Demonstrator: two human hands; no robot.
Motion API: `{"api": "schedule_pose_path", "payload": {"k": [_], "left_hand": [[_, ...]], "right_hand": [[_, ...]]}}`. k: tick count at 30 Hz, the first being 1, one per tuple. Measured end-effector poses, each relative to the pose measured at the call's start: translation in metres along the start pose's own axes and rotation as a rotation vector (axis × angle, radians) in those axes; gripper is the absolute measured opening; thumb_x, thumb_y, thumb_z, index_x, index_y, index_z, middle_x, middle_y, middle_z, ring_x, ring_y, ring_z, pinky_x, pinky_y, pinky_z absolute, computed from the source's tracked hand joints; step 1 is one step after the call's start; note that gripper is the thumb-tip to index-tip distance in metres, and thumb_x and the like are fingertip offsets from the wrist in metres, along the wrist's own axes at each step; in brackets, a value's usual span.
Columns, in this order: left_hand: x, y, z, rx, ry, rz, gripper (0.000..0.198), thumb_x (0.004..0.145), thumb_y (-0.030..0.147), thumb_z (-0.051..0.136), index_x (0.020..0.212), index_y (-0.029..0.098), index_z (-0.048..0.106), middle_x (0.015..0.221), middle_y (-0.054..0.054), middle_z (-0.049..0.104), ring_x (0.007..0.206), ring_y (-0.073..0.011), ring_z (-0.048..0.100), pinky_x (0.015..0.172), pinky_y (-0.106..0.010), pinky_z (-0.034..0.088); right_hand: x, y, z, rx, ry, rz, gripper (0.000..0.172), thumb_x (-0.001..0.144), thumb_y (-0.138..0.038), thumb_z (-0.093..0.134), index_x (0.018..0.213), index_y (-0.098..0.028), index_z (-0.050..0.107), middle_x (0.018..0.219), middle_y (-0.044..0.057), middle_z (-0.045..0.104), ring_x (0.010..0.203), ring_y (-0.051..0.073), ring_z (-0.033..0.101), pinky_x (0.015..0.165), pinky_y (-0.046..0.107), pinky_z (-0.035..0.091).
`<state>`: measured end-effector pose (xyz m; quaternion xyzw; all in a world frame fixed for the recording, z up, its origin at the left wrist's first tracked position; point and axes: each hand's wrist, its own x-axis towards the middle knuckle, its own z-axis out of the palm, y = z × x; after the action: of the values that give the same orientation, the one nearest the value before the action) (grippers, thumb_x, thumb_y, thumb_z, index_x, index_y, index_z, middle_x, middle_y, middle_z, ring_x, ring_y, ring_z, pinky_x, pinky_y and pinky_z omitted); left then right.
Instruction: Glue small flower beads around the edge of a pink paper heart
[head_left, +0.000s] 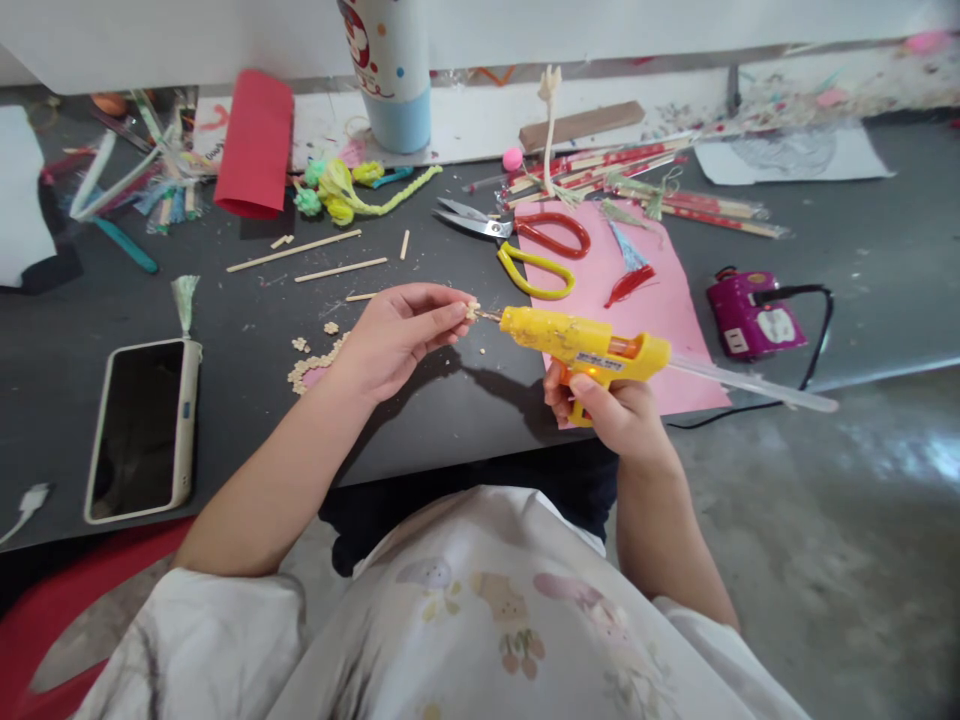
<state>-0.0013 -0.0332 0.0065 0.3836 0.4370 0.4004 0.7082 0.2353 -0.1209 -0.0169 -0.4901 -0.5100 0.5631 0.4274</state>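
My right hand (pixel 619 405) is wrapped round the handle of a yellow hot glue gun (pixel 559 335), whose small orange light glows. A clear glue stick (pixel 757 383) juts from its back end. Between the thumb and fingertips of my left hand (pixel 409 335) is a small pale wooden piece (pixel 472 311); the gun's metal nozzle (pixel 491 315) points at it, touching or nearly so. Partly behind my left forearm lies a curved row of small pale flower-like pieces (pixel 301 376) with pink inside. Two loose ones (pixel 331 328) rest beside it.
Scissors (pixel 499 228) with red and yellow handles lie partly on pink paper (pixel 637 290). Thin wooden sticks (pixel 341 270) lie beyond my left hand. A phone (pixel 142 430) is at left, a purple power box (pixel 754 315) with a black cord at right, a tall bottle (pixel 394 80) behind.
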Motion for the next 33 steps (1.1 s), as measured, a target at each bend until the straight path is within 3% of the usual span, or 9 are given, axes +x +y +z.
{"api": "schedule_pose_path", "payload": {"k": [25, 33], "left_hand": [[-0.0013, -0.0008, -0.0006, 0.047, 0.026, 0.001, 0.025, 0.062, 0.031, 0.089, 0.081, 0.019, 0.076, 0.083, 0.000, 0.073, 0.068, -0.0067, 0.066, 0.069, -0.018, 0.056], [-0.0011, 0.0008, 0.0008, 0.045, 0.041, 0.024, 0.022, 0.064, 0.030, 0.087, 0.079, 0.019, 0.076, 0.082, 0.000, 0.073, 0.067, -0.0058, 0.065, 0.068, -0.017, 0.055]], "right_hand": [[-0.0005, -0.0063, 0.0007, -0.041, 0.002, 0.033, 0.033, 0.086, -0.055, 0.061, 0.081, -0.022, 0.063, 0.070, 0.001, 0.061, 0.051, 0.013, 0.054, 0.047, 0.029, 0.045], [-0.0024, -0.0059, -0.0040, -0.075, 0.013, 0.019, 0.035, 0.087, -0.056, 0.059, 0.091, -0.023, 0.067, 0.068, 0.000, 0.059, 0.053, 0.014, 0.053, 0.049, 0.030, 0.045]]}}
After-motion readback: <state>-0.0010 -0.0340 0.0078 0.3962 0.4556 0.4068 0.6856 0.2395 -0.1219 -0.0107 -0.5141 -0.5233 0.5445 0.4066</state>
